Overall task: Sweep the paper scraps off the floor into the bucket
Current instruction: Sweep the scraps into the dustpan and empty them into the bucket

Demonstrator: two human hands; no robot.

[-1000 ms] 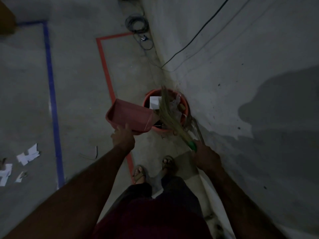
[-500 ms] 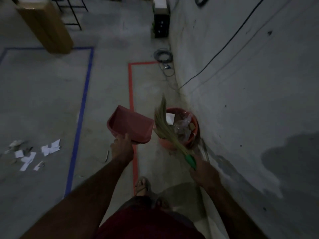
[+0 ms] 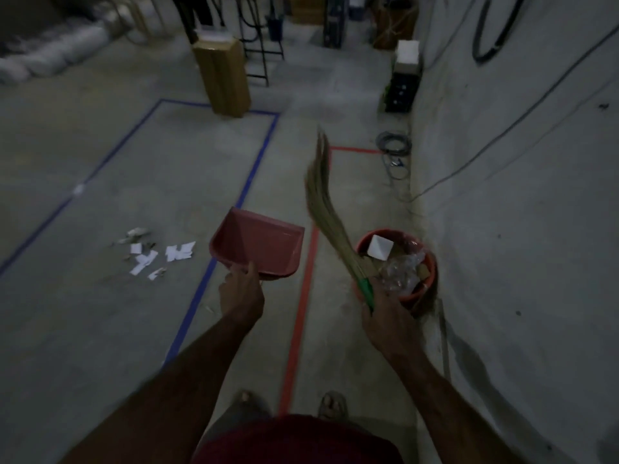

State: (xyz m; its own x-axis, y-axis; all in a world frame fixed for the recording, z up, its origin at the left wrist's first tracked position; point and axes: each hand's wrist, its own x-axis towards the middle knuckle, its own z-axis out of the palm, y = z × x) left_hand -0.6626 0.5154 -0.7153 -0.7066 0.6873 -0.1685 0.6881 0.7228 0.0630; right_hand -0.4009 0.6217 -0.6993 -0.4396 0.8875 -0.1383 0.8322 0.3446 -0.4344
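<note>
My left hand grips the handle of a red dustpan, held level in the air, its tray looking empty. My right hand is closed on the green handle of a straw broom, whose bristles point up and away. Just right of that hand, against the wall, stands the red bucket, holding white paper and crumpled clear plastic. Several white paper scraps lie on the grey floor left of the dustpan, inside a blue tape rectangle.
Blue tape and red tape run along the floor. The concrete wall closes the right side, with cables coiled at its foot. A cardboard box, a stool and a black unit stand further back.
The dustpan has come away from over the bucket, leftward, and levelled out. The broom has lifted out of the bucket, bristles up. My view has risen and swung toward the scraps.
</note>
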